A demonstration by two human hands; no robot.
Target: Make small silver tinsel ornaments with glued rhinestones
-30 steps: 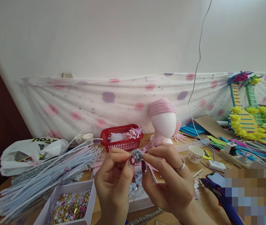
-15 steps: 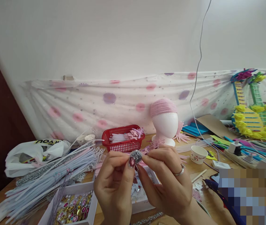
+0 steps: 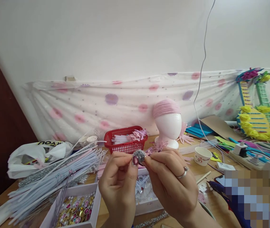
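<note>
A small silver tinsel ball [image 3: 139, 155] is pinched between both my hands, held up in front of me above the table. My left hand [image 3: 119, 185] grips it with thumb and forefinger, the dark red thumbnail facing me. My right hand [image 3: 170, 185], with a ring on one finger, closes on the ball from the right. Below the hands lies a white tray [image 3: 146, 207] of pale bits.
A white box of coloured gems [image 3: 74, 212] sits lower left beside a bundle of pale wires [image 3: 49, 177]. Behind stand a red basket [image 3: 125, 140], a foam head with pink yarn [image 3: 167, 123], a paper cup [image 3: 202, 155] and a blue glue gun [image 3: 222, 193].
Both hands stay pinched on the silver ball; the right fingers have shifted a little round it. The view has drifted slightly.
</note>
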